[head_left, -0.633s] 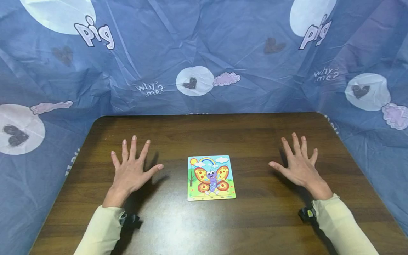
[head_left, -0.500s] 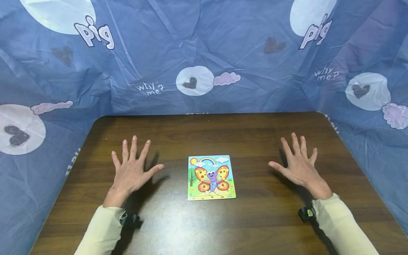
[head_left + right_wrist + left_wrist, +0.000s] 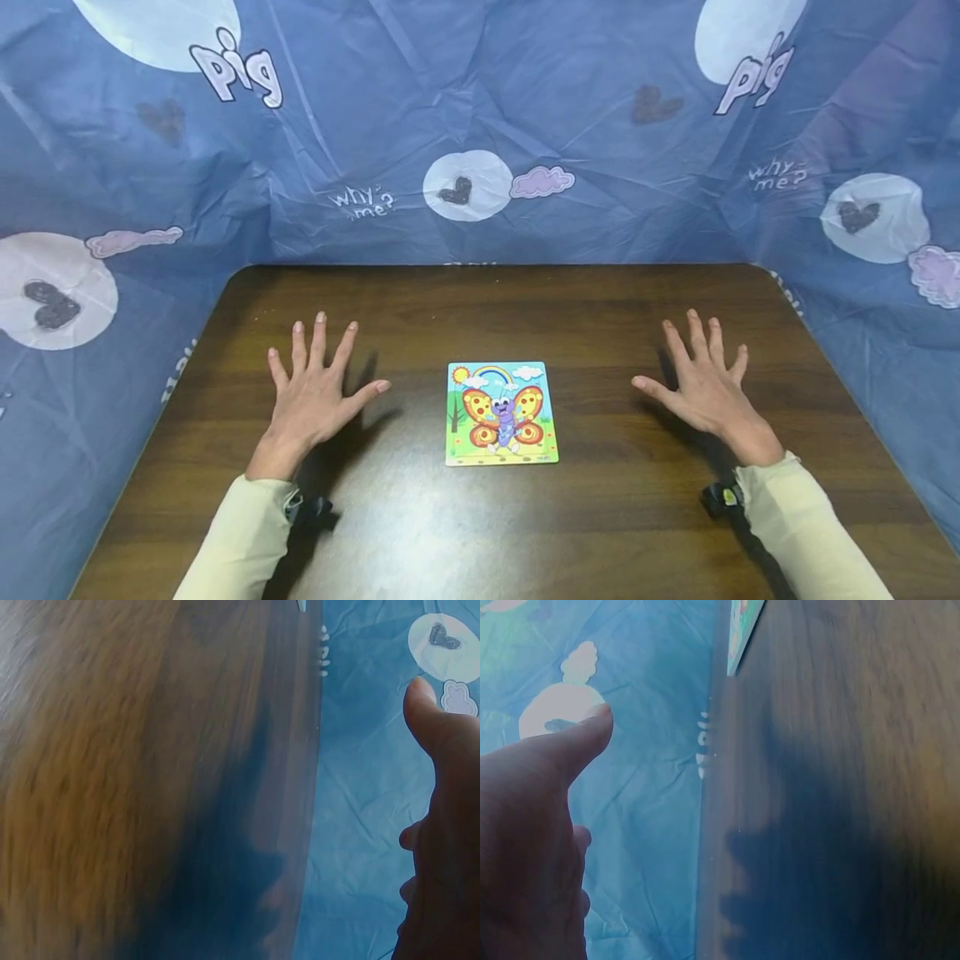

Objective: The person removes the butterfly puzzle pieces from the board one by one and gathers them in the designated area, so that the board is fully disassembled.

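Note:
A square butterfly picture puzzle (image 3: 502, 414) lies flat on the brown wooden table (image 3: 480, 533), near its middle. It shows a purple butterfly with orange wings, a sun, a rainbow and a tree. My left hand (image 3: 311, 404) is spread palm down over the table to the left of it, holding nothing. On the other side, my right hand (image 3: 708, 392) is spread the same way, farther from the puzzle. In the left wrist view a corner of the puzzle (image 3: 742, 630) shows at the top, beyond the thumb (image 3: 592, 739). Both hands cast shadows on the wood.
A blue cloth (image 3: 600, 200) printed with hearts, clouds and lettering hangs behind the table and along both sides. Each forearm wears a pale sleeve, with a small black device (image 3: 723, 500) at the wrist. Light glares off the table's front middle.
The head view has shifted slightly, so the cloth, the table and the puzzle sit a little differently in it. Both hands keep their spread pose beside the puzzle.

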Motion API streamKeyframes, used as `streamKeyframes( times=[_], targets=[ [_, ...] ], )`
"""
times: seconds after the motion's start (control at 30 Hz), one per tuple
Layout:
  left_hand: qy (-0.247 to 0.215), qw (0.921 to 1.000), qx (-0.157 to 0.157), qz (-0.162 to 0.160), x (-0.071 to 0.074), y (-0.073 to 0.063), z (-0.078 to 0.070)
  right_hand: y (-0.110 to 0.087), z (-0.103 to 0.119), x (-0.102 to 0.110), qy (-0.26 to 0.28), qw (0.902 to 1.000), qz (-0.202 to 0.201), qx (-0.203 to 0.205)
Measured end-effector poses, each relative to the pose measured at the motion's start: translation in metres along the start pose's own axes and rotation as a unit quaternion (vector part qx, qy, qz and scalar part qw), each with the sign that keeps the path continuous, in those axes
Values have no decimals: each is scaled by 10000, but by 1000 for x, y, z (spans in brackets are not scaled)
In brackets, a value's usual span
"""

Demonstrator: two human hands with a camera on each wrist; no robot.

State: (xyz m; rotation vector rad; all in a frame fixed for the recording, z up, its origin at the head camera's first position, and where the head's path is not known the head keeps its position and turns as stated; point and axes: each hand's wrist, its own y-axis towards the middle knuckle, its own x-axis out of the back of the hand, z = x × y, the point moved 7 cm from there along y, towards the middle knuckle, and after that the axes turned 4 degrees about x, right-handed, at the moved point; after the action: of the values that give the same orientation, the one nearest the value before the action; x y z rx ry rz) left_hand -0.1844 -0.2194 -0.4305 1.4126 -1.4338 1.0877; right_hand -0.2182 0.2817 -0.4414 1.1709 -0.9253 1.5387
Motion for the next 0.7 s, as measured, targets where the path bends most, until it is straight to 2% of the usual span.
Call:
streamKeyframes(
  times=[0.23, 0.7],
  targets=[
    [-56, 10000, -52, 3, 0, -6, -12, 7, 16, -3, 125, 9998, 142, 95],
    [-181, 9987, -466, 56, -17, -24, -59, 30, 62, -9, 336, 9986, 4, 407]
  ],
)
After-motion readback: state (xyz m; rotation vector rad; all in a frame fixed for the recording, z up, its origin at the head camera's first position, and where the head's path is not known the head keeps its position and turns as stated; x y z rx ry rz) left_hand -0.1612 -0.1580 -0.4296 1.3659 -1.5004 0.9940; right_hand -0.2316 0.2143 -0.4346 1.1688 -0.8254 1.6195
